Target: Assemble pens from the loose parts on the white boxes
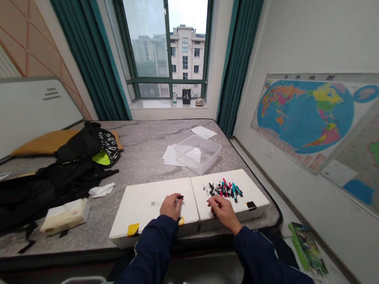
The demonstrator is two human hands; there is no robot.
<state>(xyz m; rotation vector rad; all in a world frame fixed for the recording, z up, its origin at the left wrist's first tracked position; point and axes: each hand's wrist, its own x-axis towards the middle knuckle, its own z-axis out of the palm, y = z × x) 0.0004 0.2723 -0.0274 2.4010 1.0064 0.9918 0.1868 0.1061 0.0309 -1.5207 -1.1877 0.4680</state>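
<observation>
Mattress-top white board (251, 185) — markers (225, 188) just above the right hand (224, 212).

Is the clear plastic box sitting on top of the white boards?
No, the clear plastic box stands on the mattress, beyond the white boards.

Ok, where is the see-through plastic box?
In the head view, the clear plastic box sits on the mattress straight ahead, past the two white boards and right beside some loose white paper sheets.
</observation>
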